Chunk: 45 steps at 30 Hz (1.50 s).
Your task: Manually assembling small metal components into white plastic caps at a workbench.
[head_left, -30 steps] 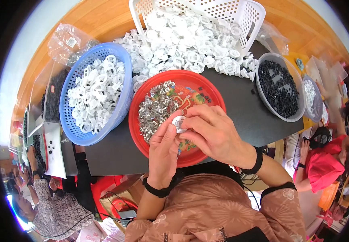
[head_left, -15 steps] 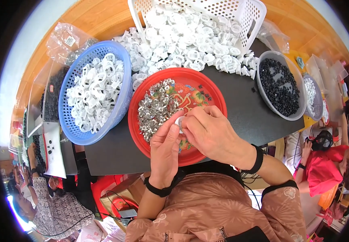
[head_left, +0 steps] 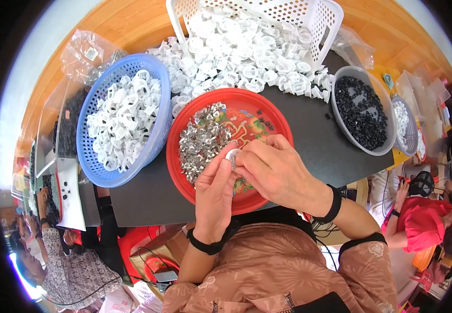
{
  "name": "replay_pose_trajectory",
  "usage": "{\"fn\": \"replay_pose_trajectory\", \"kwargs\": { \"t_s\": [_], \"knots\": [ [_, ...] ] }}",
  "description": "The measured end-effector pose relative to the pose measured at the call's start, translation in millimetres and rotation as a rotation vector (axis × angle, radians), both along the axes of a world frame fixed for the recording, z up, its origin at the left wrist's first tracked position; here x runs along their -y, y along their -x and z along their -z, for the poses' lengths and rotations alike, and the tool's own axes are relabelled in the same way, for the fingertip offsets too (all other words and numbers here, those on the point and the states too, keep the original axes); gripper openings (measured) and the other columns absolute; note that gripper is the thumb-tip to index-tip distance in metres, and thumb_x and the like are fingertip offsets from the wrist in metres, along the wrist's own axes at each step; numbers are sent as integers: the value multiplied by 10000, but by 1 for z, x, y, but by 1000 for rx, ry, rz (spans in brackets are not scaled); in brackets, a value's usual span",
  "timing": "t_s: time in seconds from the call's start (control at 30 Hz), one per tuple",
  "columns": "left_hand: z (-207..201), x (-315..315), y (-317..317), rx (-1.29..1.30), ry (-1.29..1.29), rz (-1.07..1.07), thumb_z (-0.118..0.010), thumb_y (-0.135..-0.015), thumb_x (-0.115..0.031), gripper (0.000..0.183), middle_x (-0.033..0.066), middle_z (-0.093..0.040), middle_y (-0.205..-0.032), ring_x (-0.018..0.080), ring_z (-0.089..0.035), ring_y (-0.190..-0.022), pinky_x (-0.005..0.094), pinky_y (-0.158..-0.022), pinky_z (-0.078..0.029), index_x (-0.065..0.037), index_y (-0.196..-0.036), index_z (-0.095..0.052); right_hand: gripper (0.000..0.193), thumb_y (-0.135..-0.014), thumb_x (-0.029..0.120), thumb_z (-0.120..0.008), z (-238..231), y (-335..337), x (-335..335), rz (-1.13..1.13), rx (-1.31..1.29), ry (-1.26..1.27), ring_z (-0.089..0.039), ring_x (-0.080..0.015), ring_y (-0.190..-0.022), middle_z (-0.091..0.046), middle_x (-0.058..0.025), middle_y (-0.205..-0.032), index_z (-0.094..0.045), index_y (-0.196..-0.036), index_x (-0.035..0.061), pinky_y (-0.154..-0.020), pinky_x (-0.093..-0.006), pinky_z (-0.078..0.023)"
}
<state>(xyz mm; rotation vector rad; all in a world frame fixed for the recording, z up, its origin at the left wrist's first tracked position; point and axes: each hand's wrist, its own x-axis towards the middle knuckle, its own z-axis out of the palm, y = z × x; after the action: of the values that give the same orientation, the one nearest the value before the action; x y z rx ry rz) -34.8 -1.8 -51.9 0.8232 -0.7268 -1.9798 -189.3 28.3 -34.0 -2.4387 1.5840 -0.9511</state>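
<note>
A small white plastic ring-shaped part (head_left: 231, 155) is pinched between my two hands over a red tray (head_left: 178, 182). My left hand (head_left: 214, 182) steadies it between thumb and forefinger. From the right, the fingertips of my right hand (head_left: 270, 169) press against the same part; whether they also hold a smaller piece is hidden. Inside the tray's left half lies a heap of small shiny metal clips (head_left: 202, 138). A few tiny black pieces (head_left: 265, 121) rest near its far right side, on the printed pattern.
A blue basket (head_left: 85, 151) of white parts stands at left. Behind the tray, more white parts (head_left: 236, 62) spill from a white basket (head_left: 333, 26). At right sits a clear tub (head_left: 392, 141) with black pieces (head_left: 361, 115). Co-workers (head_left: 80, 271) sit on both sides.
My hands stay over the tray, with only slight shifts of the right fingers on the white part. The person at the right has moved a little.
</note>
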Motion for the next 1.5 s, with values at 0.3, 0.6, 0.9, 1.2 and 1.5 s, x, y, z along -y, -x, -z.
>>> {"fn": "replay_pose_trajectory", "kwargs": {
  "t_s": [0.3,0.6,0.9,1.2,1.5],
  "knots": [
    [-2,-4,6,-28,32,27,-448,-967,-63,392,173,-492,-1315,207,-511,-1180,331,-984,-426,110,-1318,-413,160,-719,126,-595,2,5,-6,57,-70,206,-532,-169,-743,-525,-32,-835,-578,-854,41,-712,-341,-398],
    [1,-5,7,-78,70,51,-421,-977,-67,433,192,-505,-1279,239,-520,-1173,359,-1015,-416,86,-1372,-333,129,-734,173,-571,9,-4,-11,183,-123,390,-530,-167,-722,-521,-24,-749,-596,-792,61,-737,-375,-391],
    [-1,-6,7,-86,79,90,-434,-981,-100,426,169,-513,-1269,236,-535,-1155,346,-981,-449,30,-1377,-346,102,-740,157,-569,9,-4,-15,182,-108,381,-539,-158,-703,-516,-19,-754,-598,-786,72,-771,-381,-383],
    [11,-9,-2,-66,128,5,-495,-953,-73,286,134,-569,-1153,201,-566,-1075,316,-934,-467,15,-1225,-479,99,-818,105,-588,-1,-10,-22,103,518,80,-585,-245,-747,-586,-62,-827,-593,-913,77,-754,-369,-409],
    [6,-27,6,67,118,-65,-537,-923,-29,229,63,-605,-1040,102,-575,-891,226,-771,-469,17,-1144,-572,146,-842,16,-629,-9,-12,-37,159,798,-87,-662,-194,-728,-655,-108,-869,-632,-988,17,-623,-286,-520]
  ]
}}
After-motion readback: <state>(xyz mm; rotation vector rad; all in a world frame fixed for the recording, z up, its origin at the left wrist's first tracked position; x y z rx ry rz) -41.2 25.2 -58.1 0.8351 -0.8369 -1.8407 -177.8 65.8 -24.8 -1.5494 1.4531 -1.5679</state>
